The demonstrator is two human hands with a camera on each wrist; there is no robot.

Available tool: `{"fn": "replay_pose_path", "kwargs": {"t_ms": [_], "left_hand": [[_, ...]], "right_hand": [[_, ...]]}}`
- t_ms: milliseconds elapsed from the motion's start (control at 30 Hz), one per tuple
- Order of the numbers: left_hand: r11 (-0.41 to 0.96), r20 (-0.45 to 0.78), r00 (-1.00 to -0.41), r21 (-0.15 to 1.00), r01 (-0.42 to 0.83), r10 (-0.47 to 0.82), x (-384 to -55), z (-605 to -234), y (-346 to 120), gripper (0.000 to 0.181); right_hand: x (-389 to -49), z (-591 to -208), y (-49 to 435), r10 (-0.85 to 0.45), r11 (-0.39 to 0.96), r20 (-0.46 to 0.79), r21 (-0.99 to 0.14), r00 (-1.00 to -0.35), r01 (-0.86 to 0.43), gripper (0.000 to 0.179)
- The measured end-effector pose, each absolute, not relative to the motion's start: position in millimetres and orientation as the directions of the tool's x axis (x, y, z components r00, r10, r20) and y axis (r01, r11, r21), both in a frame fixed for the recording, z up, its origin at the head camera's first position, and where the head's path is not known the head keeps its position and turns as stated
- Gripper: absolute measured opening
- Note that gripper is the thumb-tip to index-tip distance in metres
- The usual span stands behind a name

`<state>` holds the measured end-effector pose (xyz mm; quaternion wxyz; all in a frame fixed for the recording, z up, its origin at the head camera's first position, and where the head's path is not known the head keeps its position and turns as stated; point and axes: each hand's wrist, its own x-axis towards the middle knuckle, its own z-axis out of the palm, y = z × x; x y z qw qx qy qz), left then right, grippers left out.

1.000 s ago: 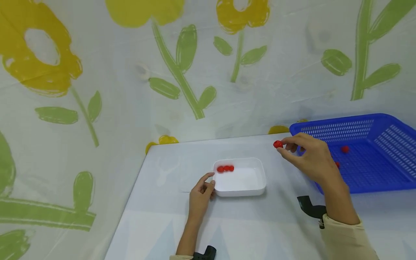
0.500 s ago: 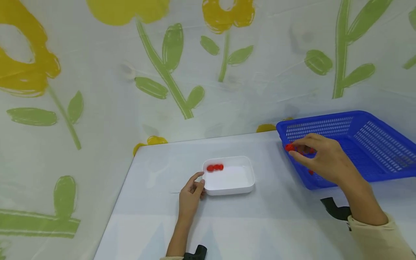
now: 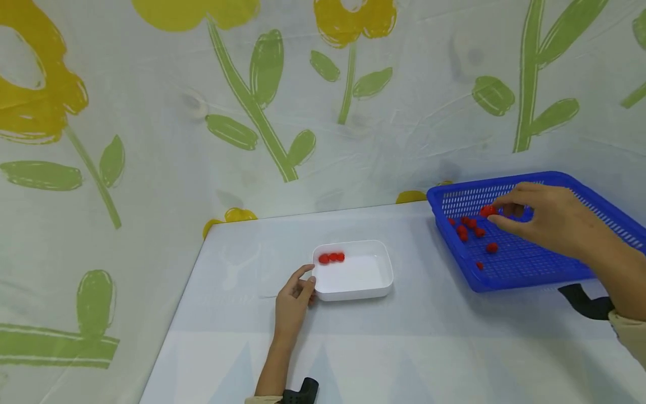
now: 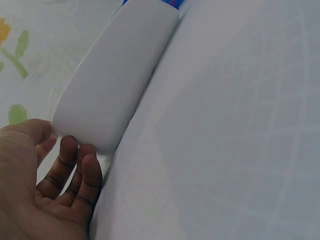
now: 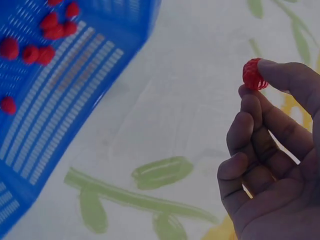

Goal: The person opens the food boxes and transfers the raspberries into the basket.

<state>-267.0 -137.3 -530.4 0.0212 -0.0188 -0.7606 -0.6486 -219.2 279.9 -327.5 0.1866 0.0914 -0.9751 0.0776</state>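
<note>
In the head view my right hand [image 3: 550, 216] is above the blue basket [image 3: 525, 280], pinching a red raspberry [image 3: 488, 211] between thumb and index finger. The right wrist view shows this raspberry [image 5: 254, 75] at the fingertips, the other fingers loosely bent. Several more raspberries [image 3: 492, 247] lie in the basket, mostly toward its left side. My left hand [image 3: 291, 308] holds the left end of a small white container [image 3: 353, 294]; the left wrist view shows its fingers curled against the end wall. Three raspberries [image 3: 332, 257] sit in a row in the container's back left corner.
The white table [image 3: 373, 353] runs beneath both vessels, with the basket to the right of the container. Behind the table hangs a cloth backdrop [image 3: 393, 157] printed with yellow flowers and green leaves.
My right hand has moved right, carrying the raspberry from beside the basket's left edge to above the basket. The left hand stays at the container. The head view has shifted slightly.
</note>
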Motion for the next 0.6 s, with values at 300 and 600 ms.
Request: {"fn": "replay_pose_path", "kwargs": {"t_ms": [300, 600], "left_hand": [[0.148, 0.025, -0.999, 0.989, 0.029, 0.028, -252.9, -499.0, -133.7, 0.030], [0.153, 0.022, -1.000, 0.988, 0.025, 0.016, -251.0, -496.1, -133.6, 0.029]], "right_hand": [[-255.2, -315.8, 315.5, -0.220, 0.968, 0.275, -0.059, -0.936, -0.244, 0.017], [-287.5, -327.3, 322.1, -0.278, 0.953, 0.127, -0.085, -0.952, -0.289, 0.014]]}}
